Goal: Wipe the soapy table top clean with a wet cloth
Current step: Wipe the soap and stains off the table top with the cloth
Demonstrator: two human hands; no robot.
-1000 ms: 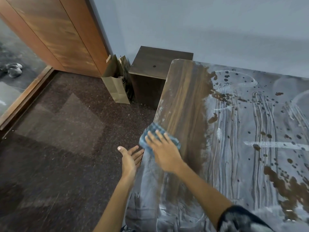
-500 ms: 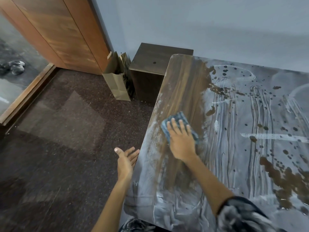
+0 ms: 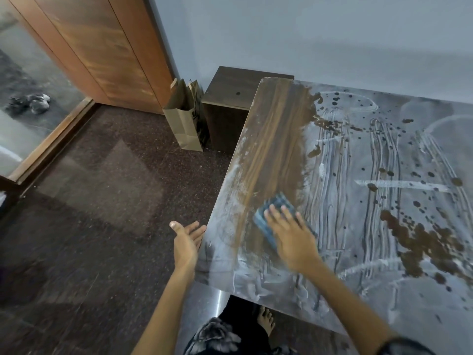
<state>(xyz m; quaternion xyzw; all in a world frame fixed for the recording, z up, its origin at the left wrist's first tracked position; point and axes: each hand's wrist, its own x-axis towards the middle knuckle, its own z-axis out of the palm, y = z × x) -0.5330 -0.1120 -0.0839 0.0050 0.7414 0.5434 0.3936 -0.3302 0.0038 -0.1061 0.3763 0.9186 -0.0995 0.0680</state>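
cloth [image 3: 275, 213] blue, folded, under flat right hand [image 3: 291, 235]; left hand [image 3: 186, 238] spread; table top [image 3: 384, 201] soap-streaked.

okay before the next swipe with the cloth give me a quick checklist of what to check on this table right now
1. Right hand flat on the blue cloth: ok.
2. Cloth lying on the table top: ok.
3. Left hand open at the table's left edge, off the wiping path: ok.
4. Soap film cleared to the right of the cloth: not ok.
5. Near-left corner free of soap: not ok, streaks remain.
6. Cloth wet enough: cannot tell.
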